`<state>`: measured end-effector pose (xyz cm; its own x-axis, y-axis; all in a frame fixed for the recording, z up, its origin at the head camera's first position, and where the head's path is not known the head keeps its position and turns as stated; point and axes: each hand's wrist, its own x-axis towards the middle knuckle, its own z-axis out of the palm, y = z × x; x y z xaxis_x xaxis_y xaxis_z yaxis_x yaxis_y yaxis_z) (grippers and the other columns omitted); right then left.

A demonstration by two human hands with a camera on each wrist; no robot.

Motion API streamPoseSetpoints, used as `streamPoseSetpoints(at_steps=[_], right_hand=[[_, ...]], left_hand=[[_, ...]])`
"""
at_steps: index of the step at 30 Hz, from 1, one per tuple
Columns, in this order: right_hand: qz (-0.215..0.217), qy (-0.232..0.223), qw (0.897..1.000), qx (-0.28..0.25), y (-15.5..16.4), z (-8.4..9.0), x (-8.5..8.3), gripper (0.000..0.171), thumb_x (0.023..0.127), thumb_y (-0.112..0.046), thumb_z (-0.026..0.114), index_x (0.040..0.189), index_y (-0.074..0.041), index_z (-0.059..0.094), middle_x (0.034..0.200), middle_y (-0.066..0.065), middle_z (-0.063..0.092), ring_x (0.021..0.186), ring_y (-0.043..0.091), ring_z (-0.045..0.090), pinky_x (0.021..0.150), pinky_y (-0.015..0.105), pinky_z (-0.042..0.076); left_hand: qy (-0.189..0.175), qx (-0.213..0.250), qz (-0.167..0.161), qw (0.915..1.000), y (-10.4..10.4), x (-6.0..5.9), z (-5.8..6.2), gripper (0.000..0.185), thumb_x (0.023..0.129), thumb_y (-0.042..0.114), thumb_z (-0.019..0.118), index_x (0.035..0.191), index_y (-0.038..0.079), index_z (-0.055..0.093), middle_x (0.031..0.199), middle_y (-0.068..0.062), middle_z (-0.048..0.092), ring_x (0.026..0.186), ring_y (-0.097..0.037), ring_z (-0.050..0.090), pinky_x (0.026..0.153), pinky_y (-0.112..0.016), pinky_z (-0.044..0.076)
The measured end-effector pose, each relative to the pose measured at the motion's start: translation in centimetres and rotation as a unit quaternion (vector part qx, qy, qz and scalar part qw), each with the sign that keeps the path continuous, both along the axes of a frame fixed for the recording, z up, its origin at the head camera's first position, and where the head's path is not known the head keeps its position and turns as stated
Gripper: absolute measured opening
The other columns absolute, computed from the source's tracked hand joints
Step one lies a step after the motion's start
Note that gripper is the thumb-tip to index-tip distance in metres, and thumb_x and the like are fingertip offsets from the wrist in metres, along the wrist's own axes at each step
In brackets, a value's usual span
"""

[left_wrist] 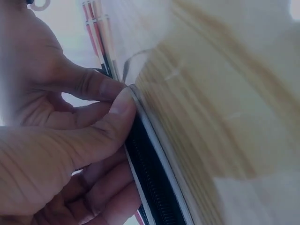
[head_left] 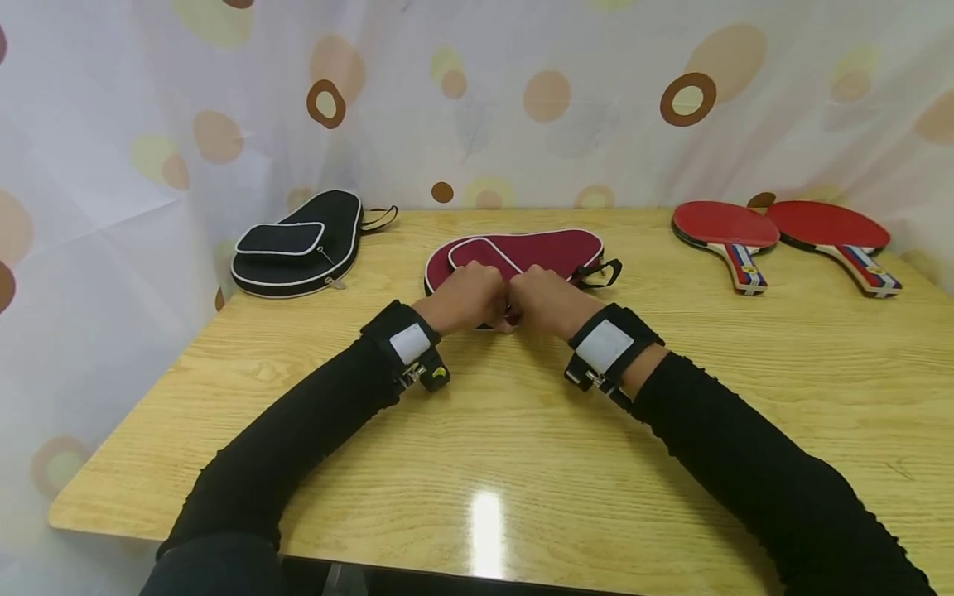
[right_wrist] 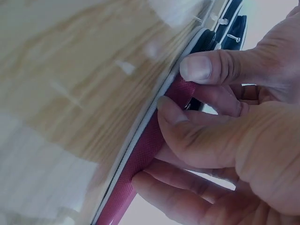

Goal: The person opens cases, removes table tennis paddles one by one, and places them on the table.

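Maroon paddle case (head_left: 522, 252) lies flat — left hand (head_left: 465, 300) and right hand (head_left: 547, 302) pinch its near edge.

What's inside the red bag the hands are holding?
Hidden. The red bag lies flat; both hands pinch its near edge, where only black zipper teeth show.
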<state>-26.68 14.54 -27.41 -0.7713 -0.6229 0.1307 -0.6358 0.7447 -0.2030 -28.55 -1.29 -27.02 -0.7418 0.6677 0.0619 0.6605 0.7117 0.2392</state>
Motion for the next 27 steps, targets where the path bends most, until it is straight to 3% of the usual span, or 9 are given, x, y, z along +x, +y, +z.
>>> streamPoseSetpoints(at_steps=[6, 12, 19, 21, 24, 26, 27], right_hand=[[-0.011, -0.01, 1.0, 0.011, -0.2, 0.0, 0.0, 0.043, 0.085, 0.013, 0.063, 0.056, -0.013, 0.044, 0.057, -0.007, 0.025, 0.054, 0.011, 0.027, 0.051, 0.025, 0.023], [-0.013, -0.018, 1.0, 0.015, 0.2, 0.4, 0.0, 0.04, 0.081, 0.013, 0.068, 0.056, -0.01, 0.047, 0.058, -0.006, 0.022, 0.056, 0.012, 0.026, 0.052, 0.026, 0.022], [0.003, -0.026, 1.0, 0.009, 0.6, 0.4, -0.3, 0.052, 0.082, 0.008, 0.074, 0.053, -0.014, 0.038, 0.06, -0.006, 0.02, 0.057, 0.011, 0.023, 0.053, 0.025, 0.021], [0.001, -0.033, 0.999, 0.012, 0.7, 0.4, -0.5, 0.05, 0.083, 0.006, 0.075, 0.052, -0.013, 0.041, 0.059, -0.006, 0.025, 0.057, 0.011, 0.027, 0.054, 0.025, 0.025], [-0.002, -0.035, 0.999, 0.014, 1.0, 0.3, -0.6, 0.035, 0.083, 0.003, 0.077, 0.057, -0.007, 0.058, 0.06, -0.004, 0.048, 0.06, 0.011, 0.04, 0.056, 0.025, 0.036], [-0.004, -0.036, 0.999, 0.015, 1.1, 0.3, -0.7, 0.024, 0.084, 0.002, 0.078, 0.064, -0.005, 0.068, 0.068, -0.001, 0.063, 0.063, 0.012, 0.046, 0.058, 0.025, 0.04], [-0.003, -0.039, 0.999, 0.015, 1.2, 0.3, -0.7, 0.023, 0.084, 0.0, 0.079, 0.065, -0.004, 0.068, 0.068, -0.001, 0.062, 0.063, 0.012, 0.046, 0.058, 0.026, 0.04]], left_hand=[[-0.008, -0.021, -0.016, 0.9996, -0.9, -0.4, -0.1, 0.018, 0.082, 0.021, 0.086, 0.091, 0.006, 0.081, 0.083, -0.003, 0.076, 0.081, -0.015, 0.065, 0.073, -0.028, 0.053], [-0.011, -0.031, -0.052, 0.9981, -2.2, -0.7, 0.1, 0.016, 0.081, 0.017, 0.086, 0.09, 0.005, 0.081, 0.086, -0.004, 0.076, 0.084, -0.016, 0.065, 0.081, -0.032, 0.052], [-0.017, -0.032, -0.08, 0.9961, -4.5, -1.0, 0.7, 0.02, 0.081, 0.01, 0.085, 0.1, 0.004, 0.081, 0.095, -0.007, 0.074, 0.089, -0.017, 0.064, 0.082, -0.03, 0.055], [-0.005, -0.041, -0.083, 0.9957, -5.2, -1.1, 0.7, 0.022, 0.081, 0.009, 0.085, 0.101, 0.004, 0.081, 0.098, -0.007, 0.074, 0.09, -0.017, 0.064, 0.083, -0.031, 0.054], [0.013, -0.049, -0.086, 0.995, -5.9, -1.2, 0.8, 0.021, 0.081, 0.009, 0.084, 0.101, 0.004, 0.081, 0.099, -0.007, 0.076, 0.09, -0.017, 0.063, 0.083, -0.032, 0.053], [0.023, -0.048, -0.093, 0.9942, -6.0, -1.2, 0.7, 0.017, 0.08, 0.01, 0.084, 0.096, 0.004, 0.081, 0.093, -0.006, 0.076, 0.085, -0.016, 0.062, 0.078, -0.03, 0.052], [0.025, -0.045, -0.097, 0.994, -6.0, -1.3, 0.7, 0.014, 0.08, 0.009, 0.084, 0.093, 0.004, 0.081, 0.089, -0.005, 0.075, 0.081, -0.014, 0.06, 0.075, -0.029, 0.051]])
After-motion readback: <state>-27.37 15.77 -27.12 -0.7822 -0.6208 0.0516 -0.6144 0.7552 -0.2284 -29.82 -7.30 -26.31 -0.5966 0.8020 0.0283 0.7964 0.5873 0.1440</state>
